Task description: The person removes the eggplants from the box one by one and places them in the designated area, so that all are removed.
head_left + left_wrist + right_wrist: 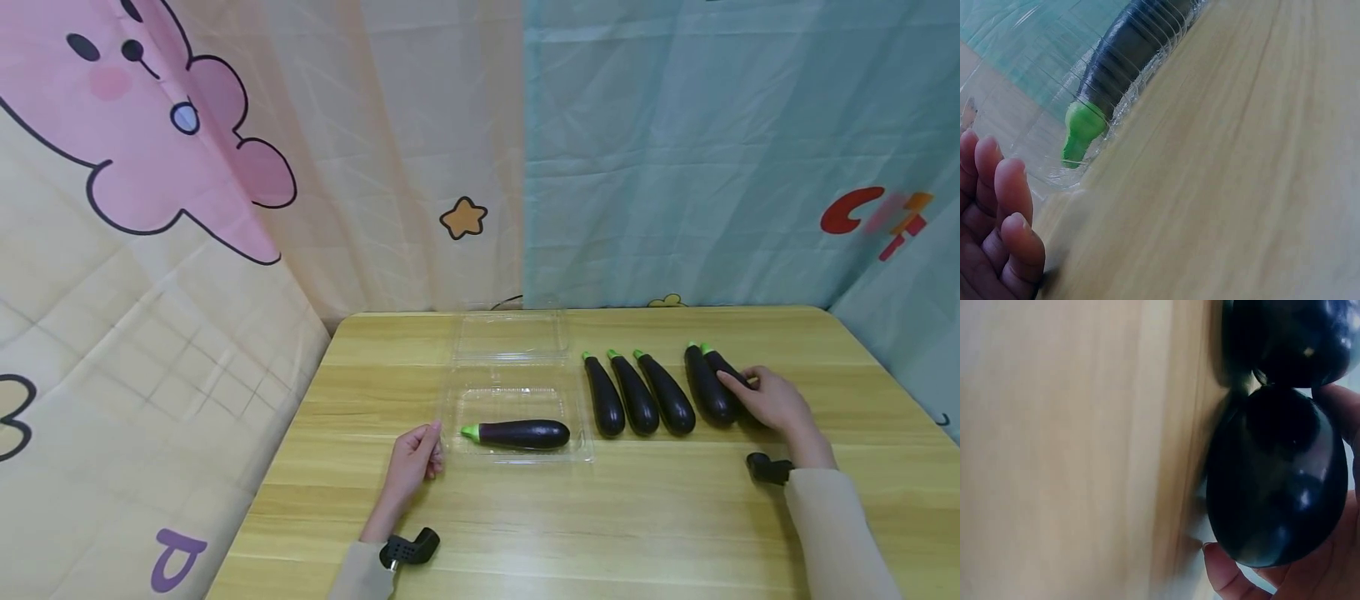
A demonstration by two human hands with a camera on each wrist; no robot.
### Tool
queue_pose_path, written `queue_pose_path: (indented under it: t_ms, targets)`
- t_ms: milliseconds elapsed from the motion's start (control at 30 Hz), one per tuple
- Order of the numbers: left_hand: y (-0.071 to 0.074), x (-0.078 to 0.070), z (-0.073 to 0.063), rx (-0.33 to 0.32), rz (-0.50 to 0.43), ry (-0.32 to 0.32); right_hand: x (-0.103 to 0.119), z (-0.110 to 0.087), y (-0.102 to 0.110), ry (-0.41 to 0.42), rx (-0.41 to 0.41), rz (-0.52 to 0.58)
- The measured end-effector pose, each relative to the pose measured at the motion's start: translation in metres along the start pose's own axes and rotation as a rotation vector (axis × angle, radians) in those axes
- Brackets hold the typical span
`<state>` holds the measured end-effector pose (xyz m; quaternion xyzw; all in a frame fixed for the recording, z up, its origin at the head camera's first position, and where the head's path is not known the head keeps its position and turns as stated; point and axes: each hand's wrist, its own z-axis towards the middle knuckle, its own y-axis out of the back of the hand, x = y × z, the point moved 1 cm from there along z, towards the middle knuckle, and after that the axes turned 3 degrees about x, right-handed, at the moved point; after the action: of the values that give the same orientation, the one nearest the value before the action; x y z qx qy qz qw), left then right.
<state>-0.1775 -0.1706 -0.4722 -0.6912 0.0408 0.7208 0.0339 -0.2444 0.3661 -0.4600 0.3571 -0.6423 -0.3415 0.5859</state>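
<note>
At the right end of a row, my right hand [776,404] grips the outermost eggplant [1279,481], thumb on one side and fingers round the other. Another eggplant [708,387] lies right against it. My left hand [412,458] is at the left edge of a clear plastic clamshell box [510,392], pinching its rim between thumb and forefinger. The other left fingers [1013,187] are loosely curled beside the box corner. Inside the box, near its front wall, one eggplant [525,434] lies sideways, its green stem to the left. The box lid [510,335] is folded back, away from me.
Between the box and the right-hand pair, three eggplants [637,396] lie side by side, stems toward the back. The wooden table [600,517] ends at the back against a printed curtain [675,167].
</note>
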Motion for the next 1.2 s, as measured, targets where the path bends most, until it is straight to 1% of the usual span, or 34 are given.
queue_pose_path:
  t_ms: [367, 633, 800, 1000, 1133, 1200]
  targets:
    - [0.0, -0.001, 0.0, -0.002, 0.0, -0.001, 0.003, -0.002, 0.002, 0.012, 0.014, -0.027]
    - [0.0, 0.0, 0.0, -0.004, -0.006, 0.002, -0.001, -0.001, 0.001, 0.004, 0.021, -0.044]
    - [0.0, 0.0, -0.001, -0.005, -0.011, 0.002, 0.0, -0.003, 0.002, 0.011, 0.014, -0.04]
    - [0.0, 0.0, 0.0, -0.004, -0.005, -0.001, 0.006, -0.005, 0.003, 0.039, -0.056, -0.03]
    - [0.0, -0.001, 0.0, -0.002, -0.005, 0.0, 0.014, -0.008, 0.002, 0.08, -0.167, -0.012]
    - [0.0, -0.001, -0.001, -0.002, -0.006, 0.0, 0.02, -0.009, 0.001, 0.106, -0.241, 0.0]
